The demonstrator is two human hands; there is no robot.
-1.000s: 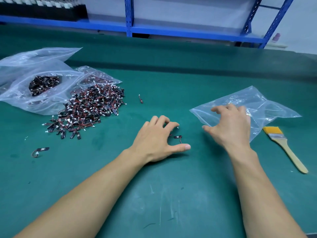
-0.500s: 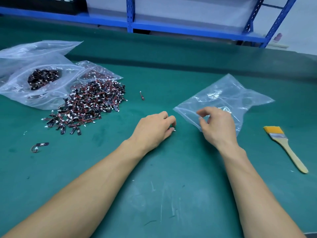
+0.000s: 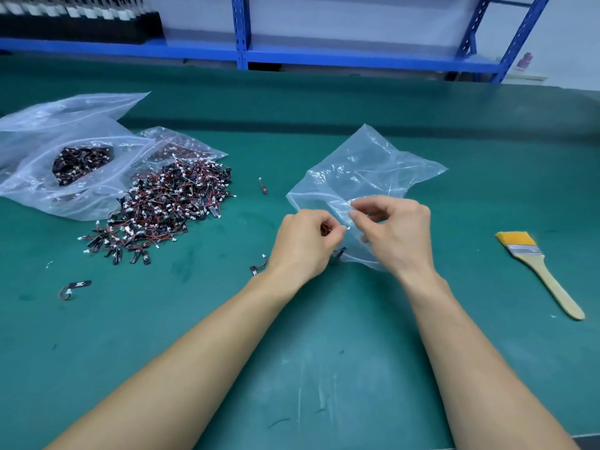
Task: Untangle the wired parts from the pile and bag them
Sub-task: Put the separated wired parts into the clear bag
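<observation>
Two bare arms reach out over the green table (image 3: pixel 324 368). The left hand (image 3: pixel 306 246) and the right hand (image 3: pixel 397 237) are close together, side by side. The left hand's fingers are curled and pinch a small wired part (image 3: pixel 325 229). Only a bit of its red wire shows. The right hand pinches the near edge of a clear plastic bag (image 3: pixel 367 170), which is crinkled and partly lifted off the table.

One loose part (image 3: pixel 258 268) lies just left of the left wrist. A curled loose part (image 3: pixel 76 286) lies far off to the left. A paintbrush (image 3: pixel 539 271) with yellow bristles and a wooden handle lies on the right, well apart from the bag.

Farther back on the left sits the big pile (image 3: pixel 168 206) of black parts with red wires. One tiny stray part (image 3: pixel 263 186) lies between the pile and the clear plastic bag. Behind the pile lie more see-through bags; the big bag (image 3: pixel 42 177) has dark parts inside. At the very back stands a blue shelf (image 3: pixel 357 56).
</observation>
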